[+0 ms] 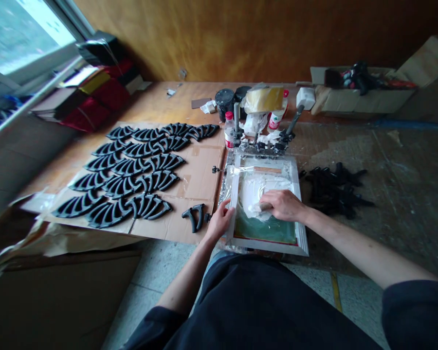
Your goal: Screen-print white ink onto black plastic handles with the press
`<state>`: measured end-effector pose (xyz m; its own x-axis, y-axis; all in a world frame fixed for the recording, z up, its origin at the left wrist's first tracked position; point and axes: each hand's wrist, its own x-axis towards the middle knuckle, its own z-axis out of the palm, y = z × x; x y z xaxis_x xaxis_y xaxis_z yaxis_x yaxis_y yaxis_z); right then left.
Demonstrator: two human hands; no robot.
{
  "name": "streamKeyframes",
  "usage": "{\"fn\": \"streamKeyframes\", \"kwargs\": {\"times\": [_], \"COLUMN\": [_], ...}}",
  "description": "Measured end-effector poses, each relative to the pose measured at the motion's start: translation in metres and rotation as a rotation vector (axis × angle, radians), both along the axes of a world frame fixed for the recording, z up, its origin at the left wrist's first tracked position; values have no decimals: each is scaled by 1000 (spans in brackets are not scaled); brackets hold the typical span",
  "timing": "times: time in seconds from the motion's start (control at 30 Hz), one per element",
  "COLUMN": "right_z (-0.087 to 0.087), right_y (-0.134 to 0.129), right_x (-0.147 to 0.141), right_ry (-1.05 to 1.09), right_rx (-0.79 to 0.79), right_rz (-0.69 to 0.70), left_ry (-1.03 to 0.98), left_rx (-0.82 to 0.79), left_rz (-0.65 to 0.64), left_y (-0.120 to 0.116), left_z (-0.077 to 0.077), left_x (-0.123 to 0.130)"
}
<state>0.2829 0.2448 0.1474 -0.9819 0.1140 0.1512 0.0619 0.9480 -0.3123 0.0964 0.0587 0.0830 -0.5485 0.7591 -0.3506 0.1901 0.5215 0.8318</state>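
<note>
Dark shirt cloth (263, 301) lies nearest, and just beyond it a pale frame (302, 238) sits in front of the person at the desk (397, 194) edge, between a cardboard sheet (200, 170) and a loose heap of black parts (339, 189). The right hand (284, 206) is over the frame, its grip clamped on a small block (265, 206) that mostly hides under the fingers. The left hand (221, 218) rests against the frame's left rail; whether its grip pinches the rail or only steadies it, I cannot tell.

White paste (250, 192) covers the middle of the frame, while the green panel (266, 232) below shows mostly bare, so this pass looks unfinished.

As for the wider work, I judge it well along: rows of black parts (126, 166) fill much of the cardboard, with a single black piece (194, 222) set apart near the left hand. The heap on the right seems to be what is left, though its pieces overlap too much to count.
</note>
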Motion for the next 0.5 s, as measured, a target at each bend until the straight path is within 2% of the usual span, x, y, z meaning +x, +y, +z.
{"fn": "streamKeyframes", "kwargs": {"times": [0.1,0.2,0.27,0.33,0.43,0.5], "right_z": [-12,-24,-24,-16,8,26], "right_y": [-12,-26,-28,-21,2,23], "right_x": [-3,12,20,17,-13,-35], "right_ry": [127,163,144,110,122,139], "right_rx": [91,130,85,10,-54,-42], "right_rz": [-77,1,33,-12,-226,-359], "left_ry": [-41,-52,-54,-69,-127,-180], "left_rx": [35,55,56,56,72,103], "left_rz": [16,43,57,53,24,16], "left_y": [-1,-1,-1,-1,-2,-3], "left_z": [2,5,7,11,24,40], "left_x": [1,2,3,3,1,0]}}
